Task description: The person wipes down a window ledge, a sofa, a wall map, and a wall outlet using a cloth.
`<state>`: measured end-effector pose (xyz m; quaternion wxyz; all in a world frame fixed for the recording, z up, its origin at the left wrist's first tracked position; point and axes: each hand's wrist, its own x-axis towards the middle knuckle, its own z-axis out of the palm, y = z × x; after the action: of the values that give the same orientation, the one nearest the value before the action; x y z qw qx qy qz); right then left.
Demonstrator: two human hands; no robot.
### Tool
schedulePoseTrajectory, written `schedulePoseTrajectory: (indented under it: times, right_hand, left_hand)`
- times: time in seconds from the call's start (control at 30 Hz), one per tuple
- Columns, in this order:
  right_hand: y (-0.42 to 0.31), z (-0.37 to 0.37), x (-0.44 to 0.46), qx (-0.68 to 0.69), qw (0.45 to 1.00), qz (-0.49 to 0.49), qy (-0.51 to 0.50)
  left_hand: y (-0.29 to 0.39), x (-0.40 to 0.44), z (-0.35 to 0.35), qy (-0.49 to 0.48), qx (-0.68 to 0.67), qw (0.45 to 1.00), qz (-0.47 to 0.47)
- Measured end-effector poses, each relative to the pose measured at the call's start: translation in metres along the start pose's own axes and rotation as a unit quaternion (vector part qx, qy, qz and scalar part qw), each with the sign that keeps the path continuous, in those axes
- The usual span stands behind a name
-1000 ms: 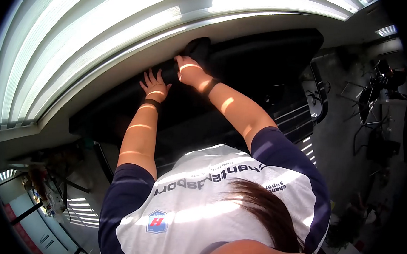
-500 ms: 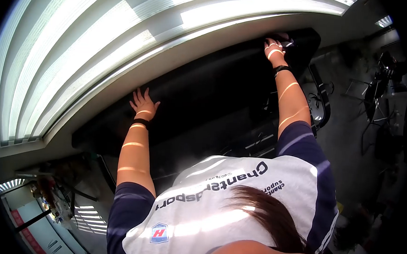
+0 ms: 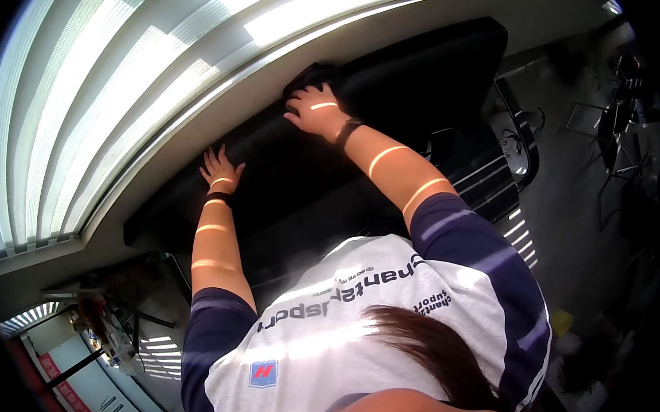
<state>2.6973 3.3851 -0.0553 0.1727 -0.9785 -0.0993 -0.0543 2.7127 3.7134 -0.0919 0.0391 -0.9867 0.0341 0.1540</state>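
A long black, smooth padded surface (image 3: pixel 419 69), like a bench or couch top, stretches below the window. My left hand (image 3: pixel 222 172) lies on it near the far edge, fingers spread, with nothing in it. Farther right, my right hand (image 3: pixel 316 110) presses a dark, bunched cloth (image 3: pixel 323 73) against the far edge of the surface. The cloth blends into the black, so its full shape is hard to make out. Each wrist has a dark band.
White blinds (image 3: pixel 128 68) hang over the window, with a pale sill (image 3: pixel 254 79) along the far edge. A dark curved metal frame (image 3: pixel 524 134) stands at the right end. Chairs (image 3: pixel 613 139) stand farther right. Cluttered items (image 3: pixel 103 325) lie at lower left.
My right hand has swept left along the far edge with the dark cloth, from the right end to near my left hand. The left hand has hardly moved.
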Motion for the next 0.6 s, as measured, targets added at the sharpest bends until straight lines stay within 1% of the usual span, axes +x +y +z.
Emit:
schedulePoseTrajectory:
  times: [0.03,0.1,0.17,0.2,0.23,0.27,0.3,0.33,0.37,0.4,0.43,0.47,0.5,0.53,0.57,0.6]
  right_hand:
    - [0.028,-0.016,-0.009,-0.034,0.998,0.044,0.003]
    - [0.102,-0.036,-0.026,-0.074,0.983,0.166,0.016]
    - [0.182,-0.053,-0.041,-0.095,0.964,0.247,0.032]
    - [0.21,-0.064,-0.044,-0.11,0.953,0.281,0.011]
    - [0.23,-0.072,-0.045,-0.124,0.942,0.313,0.002]
    - [0.256,-0.063,-0.043,-0.145,0.941,0.307,0.006]
    - [0.247,-0.066,-0.04,-0.114,0.939,0.323,0.008]
    - [0.234,-0.072,-0.038,-0.084,0.937,0.339,0.01]
    - [0.206,-0.071,-0.036,-0.083,0.95,0.302,-0.007]
    - [0.165,-0.065,-0.034,-0.081,0.96,0.265,-0.026]
    - [0.122,-0.048,-0.032,-0.089,0.98,0.178,-0.012]
    - [0.068,-0.036,-0.03,-0.078,0.989,0.125,-0.02]
    - [0.019,-0.016,-0.028,-0.055,0.997,0.052,-0.009]
    - [-0.026,0.0,-0.026,-0.029,0.999,-0.017,-0.039]
    - [-0.066,0.004,-0.019,-0.051,0.989,-0.078,-0.114]
    - [-0.082,0.095,0.001,-0.04,0.991,-0.126,-0.005]
  left_hand:
    - [-0.001,0.002,-0.002,0.003,0.005,1.0,0.0]
    - [0.003,0.0,0.0,0.008,0.008,1.0,-0.003]
    - [0.011,-0.008,0.0,0.006,0.007,1.0,-0.02]
    - [0.015,-0.009,-0.005,0.009,0.009,1.0,-0.028]
    - [0.022,-0.012,-0.002,0.005,0.0,0.999,-0.044]
    - [0.033,-0.018,0.001,0.023,-0.058,0.997,-0.045]
    - [0.048,-0.025,0.0,0.039,-0.12,0.992,-0.022]
    - [0.072,-0.045,-0.025,0.015,-0.159,0.987,0.013]
    - [0.089,-0.057,-0.035,0.014,-0.197,0.979,0.054]
    - [0.101,-0.063,-0.03,0.055,-0.197,0.975,0.087]
    - [0.111,-0.069,-0.03,0.088,-0.202,0.967,0.131]
    - [0.121,-0.078,-0.034,0.128,-0.224,0.949,0.181]
    - [0.124,-0.08,-0.033,0.145,-0.212,0.945,0.204]
    - [0.127,-0.079,-0.034,0.163,-0.202,0.939,0.226]
    - [0.122,-0.066,-0.025,0.17,-0.184,0.936,0.247]
    - [0.12,-0.06,-0.02,0.134,-0.272,0.935,0.184]
